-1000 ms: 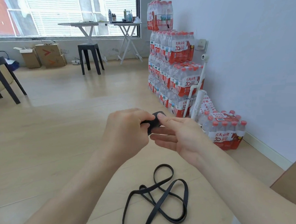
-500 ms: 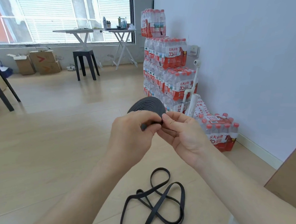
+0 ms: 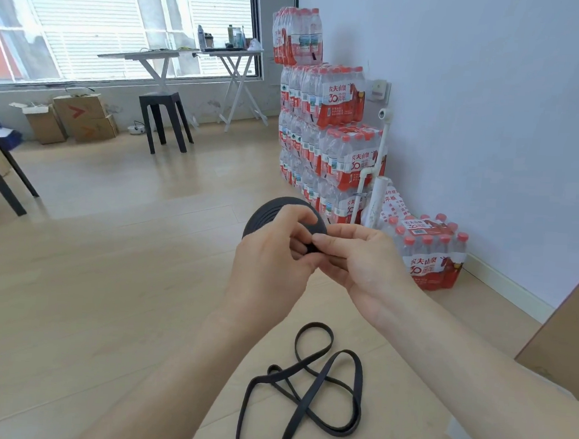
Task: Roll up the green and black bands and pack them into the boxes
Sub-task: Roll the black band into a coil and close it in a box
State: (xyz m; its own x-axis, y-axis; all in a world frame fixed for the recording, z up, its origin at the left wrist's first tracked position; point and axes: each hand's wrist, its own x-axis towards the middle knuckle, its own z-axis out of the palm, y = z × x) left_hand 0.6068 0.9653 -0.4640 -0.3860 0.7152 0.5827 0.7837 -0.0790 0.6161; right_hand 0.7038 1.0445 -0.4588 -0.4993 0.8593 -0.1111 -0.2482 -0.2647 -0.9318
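A black band rolled into a flat coil [image 3: 268,213] is held up in front of me by both hands. My left hand [image 3: 275,252] grips the coil from the left, fingers curled over its face. My right hand [image 3: 357,255] pinches the coil's lower right edge between thumb and fingers. A second black band [image 3: 307,385] lies loose and tangled on the wooden floor below my forearms. No green band shows. A brown cardboard box [image 3: 571,328] stands at the right edge, only partly in view.
Stacked packs of water bottles [image 3: 324,136] and one pack on the floor [image 3: 429,253] line the right wall beside a white pipe [image 3: 375,191]. Folding tables [image 3: 176,57], a black stool [image 3: 164,121] and cardboard boxes [image 3: 76,118] stand by the window.
The rolled coil has turned from edge-on to face-on and risen slightly above my left hand. Both hands keep hold of it. The loose band has not moved.
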